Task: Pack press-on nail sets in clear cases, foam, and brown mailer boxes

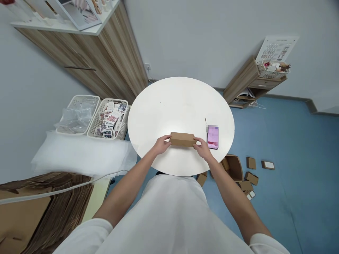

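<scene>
A small brown cardboard box point(182, 139) rests on the round white table point(180, 106), near its front edge. My left hand point(161, 144) grips the box's left end with fingers curled round it. My right hand point(201, 147) holds the right end the same way. A phone point(213, 137) with a pink screen lies on the table just right of the box, close to my right hand.
Two white baskets point(92, 116) with small packets stand left of the table, above a stack of white foam sheets point(82, 153) and flat cardboard point(45, 208). Several small boxes point(243, 173) lie on the blue floor at right. Wooden cabinets stand against the wall.
</scene>
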### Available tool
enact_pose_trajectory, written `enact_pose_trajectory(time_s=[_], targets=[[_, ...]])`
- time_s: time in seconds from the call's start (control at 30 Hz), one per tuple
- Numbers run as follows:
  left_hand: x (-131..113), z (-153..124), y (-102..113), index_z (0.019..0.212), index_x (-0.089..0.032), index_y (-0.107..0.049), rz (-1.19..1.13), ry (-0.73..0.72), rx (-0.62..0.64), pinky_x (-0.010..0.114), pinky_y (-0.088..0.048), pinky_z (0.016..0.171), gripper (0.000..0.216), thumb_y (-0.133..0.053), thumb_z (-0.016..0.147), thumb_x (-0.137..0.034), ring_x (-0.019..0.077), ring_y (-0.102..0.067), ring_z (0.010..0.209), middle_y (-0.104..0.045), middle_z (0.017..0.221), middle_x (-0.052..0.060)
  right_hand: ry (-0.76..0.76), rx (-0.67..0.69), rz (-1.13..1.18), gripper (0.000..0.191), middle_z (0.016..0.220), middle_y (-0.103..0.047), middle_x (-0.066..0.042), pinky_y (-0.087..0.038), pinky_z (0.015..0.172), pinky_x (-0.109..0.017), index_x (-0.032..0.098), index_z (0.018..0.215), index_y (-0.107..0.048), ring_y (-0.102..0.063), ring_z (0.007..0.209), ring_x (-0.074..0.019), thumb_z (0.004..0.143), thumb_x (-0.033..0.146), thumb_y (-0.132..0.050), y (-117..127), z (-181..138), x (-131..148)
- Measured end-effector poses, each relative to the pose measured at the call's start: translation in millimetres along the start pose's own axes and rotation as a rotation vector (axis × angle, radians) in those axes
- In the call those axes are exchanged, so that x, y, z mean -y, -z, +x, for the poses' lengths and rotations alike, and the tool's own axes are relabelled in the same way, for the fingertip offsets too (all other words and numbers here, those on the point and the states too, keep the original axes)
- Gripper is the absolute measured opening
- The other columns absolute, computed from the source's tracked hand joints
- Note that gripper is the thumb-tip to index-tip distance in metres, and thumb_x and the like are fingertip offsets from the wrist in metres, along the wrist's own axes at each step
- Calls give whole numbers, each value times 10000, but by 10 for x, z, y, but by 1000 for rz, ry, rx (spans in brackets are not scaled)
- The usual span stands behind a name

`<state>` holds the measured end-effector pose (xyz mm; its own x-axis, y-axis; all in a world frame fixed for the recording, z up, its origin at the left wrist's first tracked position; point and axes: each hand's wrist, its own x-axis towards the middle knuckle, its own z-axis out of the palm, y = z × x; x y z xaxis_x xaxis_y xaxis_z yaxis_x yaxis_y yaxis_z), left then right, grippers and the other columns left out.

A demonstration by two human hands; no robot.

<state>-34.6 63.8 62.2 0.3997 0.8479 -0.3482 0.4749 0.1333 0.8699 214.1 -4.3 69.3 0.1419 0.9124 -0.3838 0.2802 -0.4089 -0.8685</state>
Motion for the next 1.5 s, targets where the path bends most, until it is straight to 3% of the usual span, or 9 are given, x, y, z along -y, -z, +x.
enact_pose_trajectory(time_s=[0.27,0.4,0.53,0.73,0.9,1.07,1.23,1.37,1.5], targets=[[46,-140,-370,1163,-209,-428,78,-47,-200,312,-463,815,421,-499,751,-168,162,-594,896,-481,1213,76,295,-53,-112,429,1299,-353,-98,-428,925,-377,215,1186,-421,-444,1133,-196,763,242,-484,-115,-24,-331],[103,-205,-511,1128,-217,-423,231,-15,-264,342,-445,830,513,-639,666,-278,211,-543,984,-492,1153,72,310,-55,-230,530,1319,-327,-99,-379,973,-403,220,1234,-362,-353,1213,-215,734,255,-533,-216,-84,-500],[133,-187,-683,1238,-212,-302,380,89,-360,388,-426,821,816,-726,557,-365,266,-489,1036,-436,1163,105,285,-39,-284,486,1322,-334,-105,-354,991,-407,206,1229,-366,-330,1236,-215,756,217,-476,-313,-117,-574],[187,-132,-838,1330,-201,-157,381,99,-420,411,-369,891,915,-681,609,-409,293,-382,1148,-385,1200,136,286,-17,-293,563,1347,-328,-102,-300,1022,-411,196,1285,-295,-294,1259,-214,746,204,-457,-331,-154,-574],[223,-133,-704,1352,-169,-176,245,113,-341,402,-326,950,950,-671,597,-462,286,-355,1178,-357,1245,144,91,-62,-193,648,1292,-395,-104,-358,965,-375,188,1308,-276,-426,1132,-216,718,315,-510,-182,-65,-489],[166,15,-422,1323,-191,-289,-6,282,-248,314,-418,821,572,-436,801,-376,193,-516,989,-481,1148,108,-172,-21,-88,605,1250,-442,-74,-429,852,-325,235,1333,-278,-527,953,-180,745,274,-412,-95,128,-278],[67,88,-292,1271,-217,-369,118,185,-25,296,-444,718,626,-571,680,-262,195,-563,862,-534,1081,90,-164,68,-177,762,1131,-517,-78,-449,772,-336,272,1341,-256,-547,873,-197,651,269,-580,-190,89,-133],[67,16,-266,1273,-214,-357,175,104,52,311,-440,736,753,-665,590,-279,234,-544,927,-530,1074,99,-128,80,-132,818,1056,-563,-63,-462,740,-338,301,1349,-213,-555,872,-206,639,296,-619,-257,-113,-160],[87,0,-258,1280,-219,-349,116,90,155,324,-447,757,766,-669,587,-276,227,-548,921,-536,1071,91,-212,85,-96,865,1121,-546,-67,-470,727,-343,316,1367,-172,-570,831,-195,628,266,-619,-203,-239,-216]])
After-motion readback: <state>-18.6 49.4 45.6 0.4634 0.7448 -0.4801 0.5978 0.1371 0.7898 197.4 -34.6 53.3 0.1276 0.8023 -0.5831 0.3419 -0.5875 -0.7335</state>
